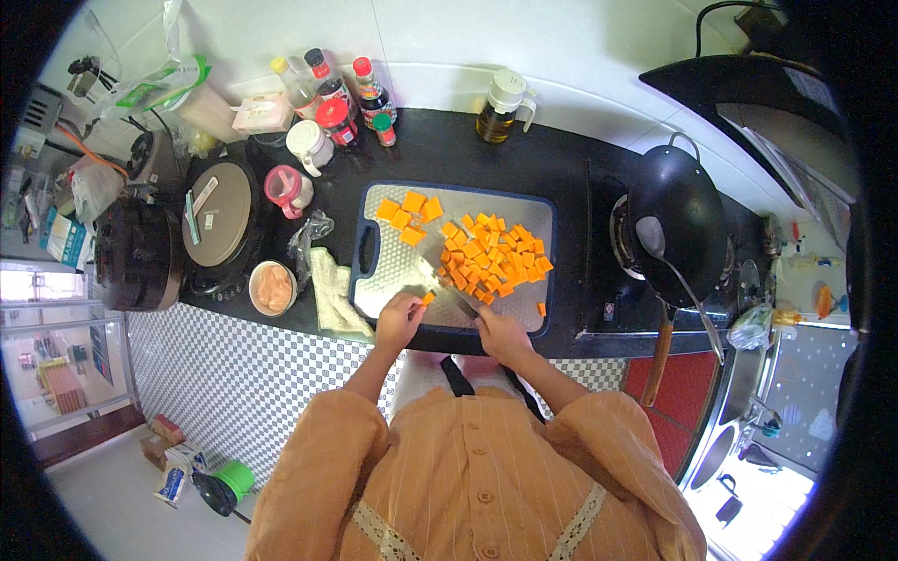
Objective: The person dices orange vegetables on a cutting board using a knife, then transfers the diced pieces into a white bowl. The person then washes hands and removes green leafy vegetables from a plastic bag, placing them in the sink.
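My left hand [398, 319] pinches a small orange vegetable piece [429, 298] over the near edge of a metal-faced cutting board [393, 273] with a dark blue rim. In my right hand [504, 335] is a kitchen knife [463, 305], its blade low over the board and pointing up and to the left. Beyond the blade lies a heap of diced orange vegetable, perhaps pumpkin [494, 256]. Several larger orange slices [412, 216] sit at the board's far left. One loose cube [541, 309] rests near the right rim.
Left of the board are a pale cloth [333, 291], a bowl of raw meat [273, 288] and a pink-lidded jar [288, 191]. Sauce bottles [372, 95] and an oil jug [501, 109] stand behind. On the right, a wok [677, 210] holds a metal ladle [652, 238].
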Motion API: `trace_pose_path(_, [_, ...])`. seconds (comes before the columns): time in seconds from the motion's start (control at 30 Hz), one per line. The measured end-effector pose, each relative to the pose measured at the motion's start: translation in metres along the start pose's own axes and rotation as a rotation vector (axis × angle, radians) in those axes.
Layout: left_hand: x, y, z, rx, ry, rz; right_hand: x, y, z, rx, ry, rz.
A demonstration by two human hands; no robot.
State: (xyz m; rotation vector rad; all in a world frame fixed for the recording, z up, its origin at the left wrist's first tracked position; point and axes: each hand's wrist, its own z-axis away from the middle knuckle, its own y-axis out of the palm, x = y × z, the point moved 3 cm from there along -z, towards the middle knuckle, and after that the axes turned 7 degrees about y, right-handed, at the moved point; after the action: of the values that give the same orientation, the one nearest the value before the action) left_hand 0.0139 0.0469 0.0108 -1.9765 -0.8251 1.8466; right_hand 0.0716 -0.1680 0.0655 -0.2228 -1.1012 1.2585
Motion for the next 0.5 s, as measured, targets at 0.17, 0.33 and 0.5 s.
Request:
trace_pose_path(0.17, [-0.001, 0.018, -0.004, -0.083, -0.03, -0.039, 0.013, 0.003, 0.007, 0.062, -0.089, 0.166])
trace_pose_path(0.33, [-0.006, 0.018, -0.007, -0.077, -0.059, -0.088, 0.013, 0.012, 0.006, 0.061, -0.069, 0.288])
trace_pose_path(0.5, [-0.007, 0.015, -0.011, 0.051, -0.089, -0.183, 0.017, 0.032, -0.007, 0.079, -0.046, 0.255])
